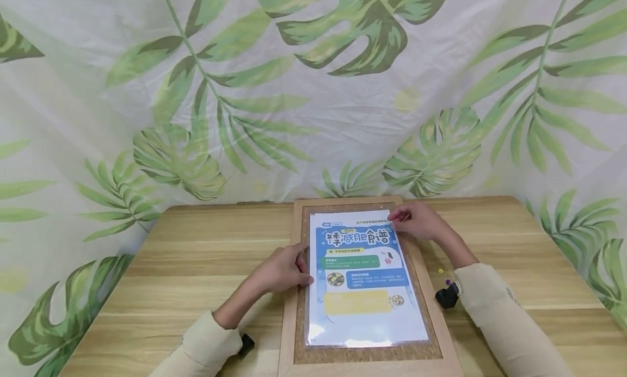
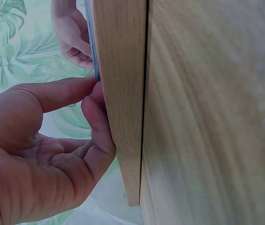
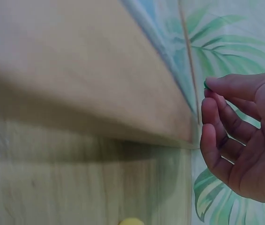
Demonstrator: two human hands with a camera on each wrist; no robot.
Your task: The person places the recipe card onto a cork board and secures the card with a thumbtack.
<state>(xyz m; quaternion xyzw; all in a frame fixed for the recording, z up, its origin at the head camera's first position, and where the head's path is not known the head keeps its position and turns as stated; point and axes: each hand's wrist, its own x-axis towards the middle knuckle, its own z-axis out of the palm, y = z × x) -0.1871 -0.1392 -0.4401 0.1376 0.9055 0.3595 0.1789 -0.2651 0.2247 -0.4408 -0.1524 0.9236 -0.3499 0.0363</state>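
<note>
A laminated poster sheet (image 1: 367,325) with blue and white print and Chinese lettering lies over a cork board (image 1: 323,356) with a wooden frame. At the sheet's left edge, my left hand (image 1: 286,268) holds it between thumb and finger; its curled fingers rest against the frame side (image 2: 120,93) in the left wrist view. Near the sheet's upper right corner is my right hand (image 1: 416,220). Thumb and forefinger of that hand pinch a tiny green thumbtack (image 3: 207,85), mostly hidden by the fingertips, while the other fingers curl loosely.
On the wooden table (image 1: 206,246), right of the board, lie a yellow thumbtack (image 1: 440,271) and a purple thumbtack (image 1: 448,282). A leaf-patterned curtain (image 1: 343,121) hangs behind the table's back edge. Black wrist cameras sit at both sleeves.
</note>
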